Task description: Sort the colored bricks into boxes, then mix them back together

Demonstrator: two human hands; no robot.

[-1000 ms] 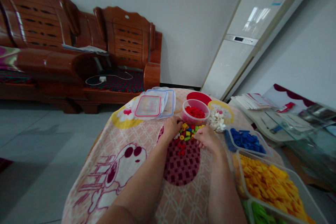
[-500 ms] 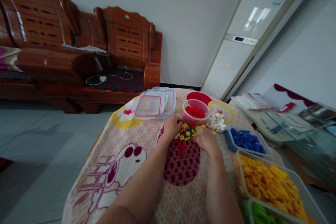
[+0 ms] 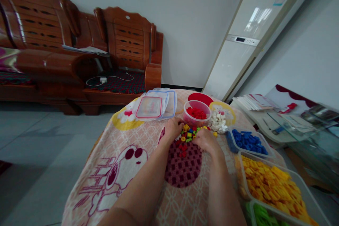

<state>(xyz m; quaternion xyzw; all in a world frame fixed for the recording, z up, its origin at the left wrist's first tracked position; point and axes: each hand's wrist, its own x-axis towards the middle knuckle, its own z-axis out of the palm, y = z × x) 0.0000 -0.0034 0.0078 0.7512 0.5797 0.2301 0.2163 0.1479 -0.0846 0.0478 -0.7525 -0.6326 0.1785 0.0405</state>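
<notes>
A mixed pile of small toy bricks (image 3: 189,135) in yellow, green, red and blue is enclosed between the fingers of the two hands, on a patterned tablecloth (image 3: 185,197). The fingers of the left hand (image 3: 173,129) are bent and laid at the pile's left edge; whether a brick is grasped by them cannot be told. The fingers of the right hand (image 3: 206,140) are curled down at the pile's right edge, their tips partly hidden; whether anything is pinched there cannot be told either.

Loose red bricks (image 3: 182,150) are scattered just on the near side of the pile, between the two sets of fingers. Beyond the fingers, a round clear tub (image 3: 194,121) is partly filled with red pieces (image 3: 196,113). Beyond and to the right of the right fingers, white bricks (image 3: 218,123) are heaped on the cloth, and a single yellow brick (image 3: 215,134) is seen near that hand.

Farther right of the right fingers, blue bricks (image 3: 249,142) are held in a clear box; nearer the wearer, yellow bricks (image 3: 275,183) and green bricks (image 3: 265,217) are held in others. Beyond the left fingers, to the left, clear lids (image 3: 149,107) are stacked, overlapping.
</notes>
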